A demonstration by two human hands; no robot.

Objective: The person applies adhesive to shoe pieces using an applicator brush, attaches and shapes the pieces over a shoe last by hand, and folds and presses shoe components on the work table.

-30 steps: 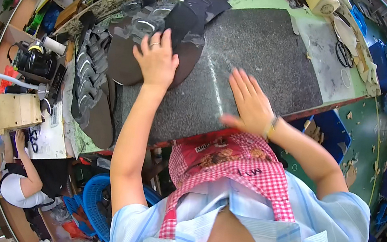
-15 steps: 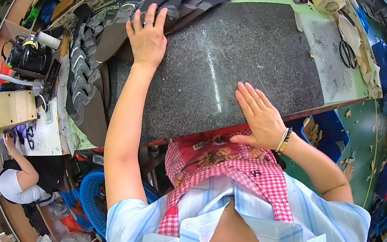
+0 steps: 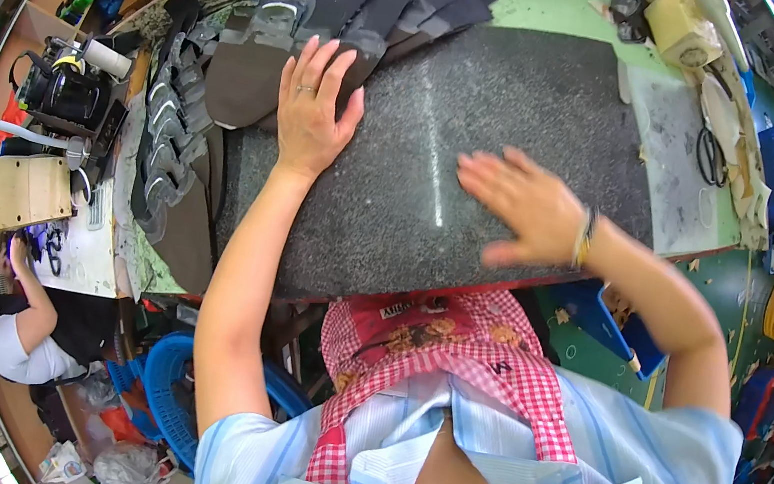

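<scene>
My left hand [image 3: 314,124] lies with its fingers stretched and slightly apart at the near edge of a pile of dark cut pieces [image 3: 249,78], its fingertips on them. These pieces look like flat shoe-upper parts with shiny translucent patches. They overlap along the far left of a grey speckled board [image 3: 362,208]. Blurred by motion, my right hand [image 3: 529,209] is over the right half of the board, fingers extended and thumb apart, holding nothing. Whether its palm touches the board cannot be made out. A white streak marks the board between my hands.
More dark pieces [image 3: 167,162] are stacked along the left edge. Black-handled scissors [image 3: 711,157] and a yellowish block [image 3: 684,26] sit at the far right. Blue bins [image 3: 593,315] stand below the table. At far left another person [image 3: 38,339] works beside a beige machine [image 3: 10,192].
My right hand has moved from the board's near edge farther in over its surface. My left hand has shifted slightly rightward along the dark pieces. The whole view has tilted a little.
</scene>
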